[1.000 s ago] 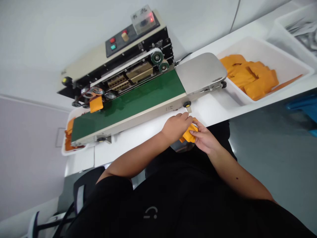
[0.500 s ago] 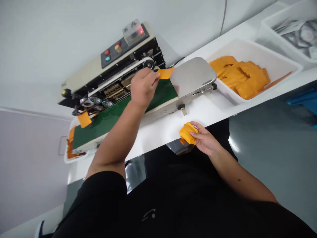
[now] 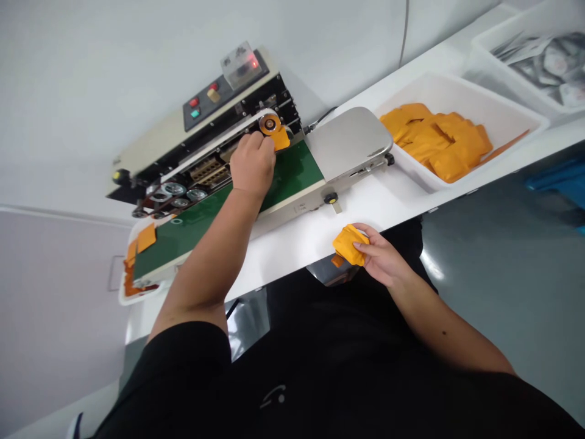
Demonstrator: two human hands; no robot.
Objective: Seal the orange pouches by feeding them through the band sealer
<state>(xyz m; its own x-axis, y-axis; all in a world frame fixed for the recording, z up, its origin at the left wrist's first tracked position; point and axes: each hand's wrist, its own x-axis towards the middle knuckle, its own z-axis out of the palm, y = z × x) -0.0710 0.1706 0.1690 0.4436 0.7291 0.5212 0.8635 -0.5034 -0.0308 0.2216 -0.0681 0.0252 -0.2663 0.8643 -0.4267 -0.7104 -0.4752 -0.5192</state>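
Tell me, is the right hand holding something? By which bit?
The right hand holds an orange bundle by the edge nearest its palm, thumb on top.

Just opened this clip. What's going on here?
A person works bare-handed at a machine with a green belt. The left hand is at the edge of an orange packet beside the rollers at the machine's right end; its grip is hidden. The right hand holds a yellow-orange bunch near the table's front edge. Another packet lies at the belt's left end.
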